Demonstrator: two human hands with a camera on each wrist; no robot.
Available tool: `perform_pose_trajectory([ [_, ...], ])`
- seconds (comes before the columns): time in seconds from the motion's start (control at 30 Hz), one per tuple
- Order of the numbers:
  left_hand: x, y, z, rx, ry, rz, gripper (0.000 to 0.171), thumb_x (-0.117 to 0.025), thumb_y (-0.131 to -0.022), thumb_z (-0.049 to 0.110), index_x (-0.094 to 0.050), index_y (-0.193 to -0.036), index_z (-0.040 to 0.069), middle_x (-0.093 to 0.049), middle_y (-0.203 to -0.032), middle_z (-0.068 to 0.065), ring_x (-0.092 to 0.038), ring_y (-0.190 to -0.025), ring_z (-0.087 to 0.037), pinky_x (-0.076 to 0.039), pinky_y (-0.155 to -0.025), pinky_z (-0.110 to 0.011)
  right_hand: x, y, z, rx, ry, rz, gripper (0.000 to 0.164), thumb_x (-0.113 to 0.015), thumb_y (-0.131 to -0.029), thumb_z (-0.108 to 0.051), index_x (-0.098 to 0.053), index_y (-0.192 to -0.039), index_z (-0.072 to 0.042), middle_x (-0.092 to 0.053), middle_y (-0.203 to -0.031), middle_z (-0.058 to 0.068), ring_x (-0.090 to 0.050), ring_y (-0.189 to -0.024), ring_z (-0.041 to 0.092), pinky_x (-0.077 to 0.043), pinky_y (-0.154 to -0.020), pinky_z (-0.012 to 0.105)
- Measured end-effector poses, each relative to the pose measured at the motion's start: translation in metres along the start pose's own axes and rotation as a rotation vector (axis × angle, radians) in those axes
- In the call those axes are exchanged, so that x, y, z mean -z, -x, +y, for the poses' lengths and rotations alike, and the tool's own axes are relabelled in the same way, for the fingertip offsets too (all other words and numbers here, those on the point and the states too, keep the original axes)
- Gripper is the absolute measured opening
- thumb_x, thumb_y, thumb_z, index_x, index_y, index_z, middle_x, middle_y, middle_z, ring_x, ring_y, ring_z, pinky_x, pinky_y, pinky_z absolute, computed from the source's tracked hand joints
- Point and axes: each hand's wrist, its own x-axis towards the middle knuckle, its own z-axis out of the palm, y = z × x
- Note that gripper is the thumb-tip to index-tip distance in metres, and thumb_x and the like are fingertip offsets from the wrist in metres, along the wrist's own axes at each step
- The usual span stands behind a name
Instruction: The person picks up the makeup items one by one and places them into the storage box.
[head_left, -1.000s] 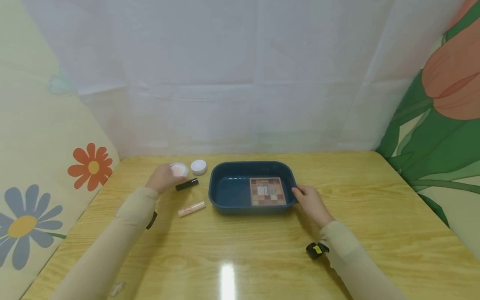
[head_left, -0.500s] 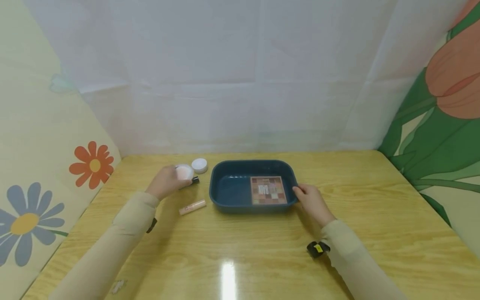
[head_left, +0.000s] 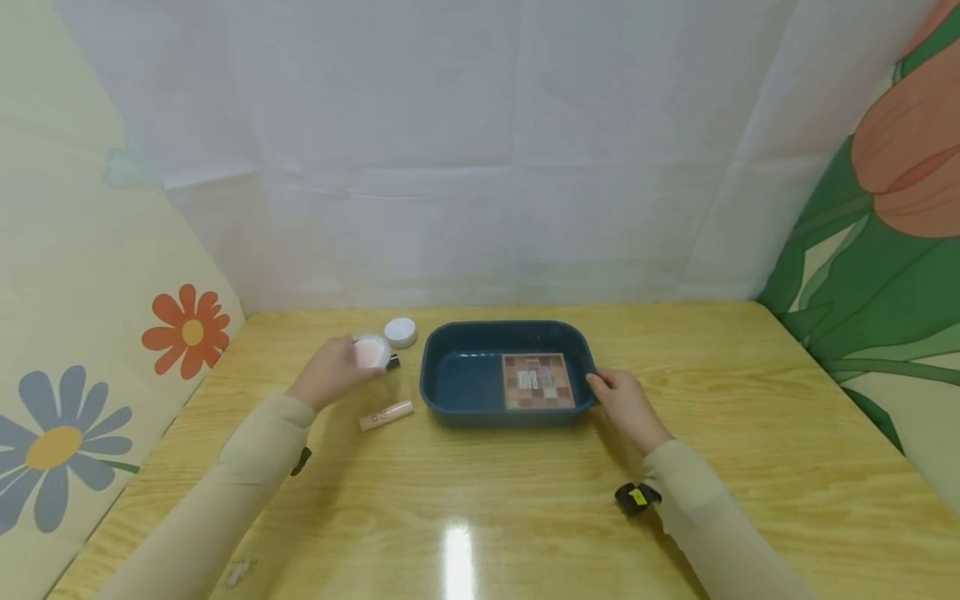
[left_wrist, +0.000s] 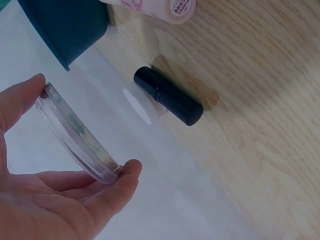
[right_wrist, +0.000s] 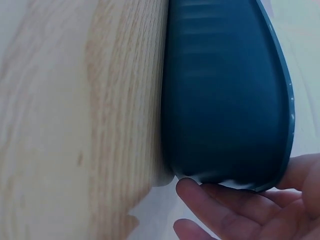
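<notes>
My left hand (head_left: 330, 372) pinches a round powder compact (head_left: 371, 353) by its edges, above the table. In the left wrist view the clear-sided compact (left_wrist: 80, 135) is seen edge-on between thumb and fingers. Below it lies a black lipstick tube (left_wrist: 167, 96), mostly hidden in the head view. At its right end, my right hand (head_left: 626, 404) grips a dark blue rectangular tray (head_left: 459, 410), thumb at the rim and fingers against the outer wall (right_wrist: 225, 115). An eyeshadow palette (head_left: 537, 382) with coloured squares lies in the tray's right half.
A small white round jar (head_left: 401, 332) stands behind the compact, left of the tray. Nearer the front is a pale pink tube (head_left: 387, 415) on the wooden table (head_left: 540, 517). A white cloth (head_left: 480, 208) hangs along the back edge.
My left hand has lifted the compact and carried it slightly right and toward me, now covering most of the black lipstick tube. The right hand and tray stay put.
</notes>
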Motion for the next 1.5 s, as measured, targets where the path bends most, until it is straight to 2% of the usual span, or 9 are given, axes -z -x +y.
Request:
perform_pose_trajectory([
  [0.23, 0.001, 0.008, 0.006, -0.002, 0.028, -0.020, 0.042, -0.072, -0.085, 0.018, -0.054, -0.104, -0.015, -0.061, -0.087, -0.020, -0.057, -0.075, -0.027, -0.052, -0.068, -0.040, 0.000, -0.001, 0.001, 0.007, -0.006, -0.003, 0.034, -0.045, -0.102, -0.008, -0.057, -0.119, 0.019, -0.065, -0.093, 0.022, -0.049, -0.067, 0.018, -0.042, -0.056, 0.027],
  [0.47, -0.003, 0.009, 0.010, -0.028, 0.026, -0.028, 0.038, -0.072, -0.085, 0.016, -0.056, -0.102, -0.014, -0.061, -0.085, -0.018, -0.055, -0.073, -0.025, -0.049, -0.065, -0.036, -0.002, -0.002, 0.000, 0.016, 0.012, 0.009, 0.034, -0.046, -0.102, -0.008, -0.057, -0.119, 0.019, -0.064, -0.107, 0.030, -0.056, -0.079, 0.022, -0.047, -0.065, 0.028],
  [0.63, -0.006, 0.007, 0.012, -0.044, 0.030, -0.032, 0.039, -0.072, -0.084, 0.016, -0.056, -0.104, -0.014, -0.062, -0.087, -0.018, -0.056, -0.075, -0.026, -0.050, -0.068, -0.039, -0.002, -0.004, 0.001, 0.019, 0.019, 0.023, 0.032, -0.046, -0.101, -0.007, -0.059, -0.116, 0.019, -0.066, -0.097, 0.025, -0.053, -0.072, 0.018, -0.045, -0.062, 0.028],
  [0.8, -0.009, 0.007, 0.017, -0.061, 0.047, -0.037, 0.037, -0.073, -0.084, 0.015, -0.057, -0.103, -0.012, -0.063, -0.088, -0.018, -0.057, -0.077, -0.026, -0.051, -0.069, -0.040, -0.002, -0.005, 0.002, 0.006, 0.009, 0.021, 0.032, -0.046, -0.102, -0.008, -0.060, -0.112, 0.018, -0.061, -0.079, 0.014, -0.047, -0.062, 0.014, -0.042, -0.055, 0.027],
  [1.0, -0.013, 0.009, 0.027, -0.076, 0.076, -0.053, 0.037, -0.074, -0.082, 0.013, -0.058, -0.105, -0.011, -0.064, -0.089, -0.017, -0.058, -0.078, -0.026, -0.051, -0.070, -0.040, -0.002, -0.004, 0.002, 0.011, 0.012, 0.020, 0.030, -0.046, -0.102, -0.008, -0.061, -0.109, 0.017, -0.058, -0.074, 0.009, -0.046, -0.060, 0.014, -0.041, -0.053, 0.026],
  [1.13, -0.015, 0.011, 0.032, -0.069, 0.081, -0.068, 0.037, -0.074, -0.082, 0.011, -0.058, -0.107, -0.011, -0.064, -0.090, -0.017, -0.058, -0.078, -0.025, -0.051, -0.070, -0.039, -0.001, -0.002, 0.002, 0.014, 0.009, 0.019, 0.030, -0.046, -0.102, -0.008, -0.061, -0.109, 0.017, -0.059, -0.075, 0.010, -0.046, -0.061, 0.014, -0.041, -0.053, 0.026],
  [1.3, -0.018, 0.011, 0.035, -0.057, 0.095, -0.092, 0.038, -0.074, -0.082, 0.011, -0.058, -0.109, -0.009, -0.064, -0.092, -0.015, -0.059, -0.078, -0.024, -0.053, -0.071, -0.039, -0.001, -0.001, 0.002, 0.019, 0.007, 0.021, 0.030, -0.046, -0.102, -0.007, -0.061, -0.110, 0.018, -0.064, -0.085, 0.017, -0.049, -0.066, 0.015, -0.043, -0.057, 0.026],
  [1.5, -0.022, 0.012, 0.037, -0.114, 0.084, -0.089, 0.043, -0.076, -0.080, 0.011, -0.059, -0.114, -0.009, -0.066, -0.092, -0.014, -0.061, -0.079, -0.023, -0.054, -0.073, -0.039, -0.002, -0.001, 0.002, 0.009, 0.008, 0.018, 0.032, -0.046, -0.102, -0.008, -0.059, -0.115, 0.018, -0.064, -0.090, 0.021, -0.051, -0.069, 0.017, -0.044, -0.059, 0.027],
])
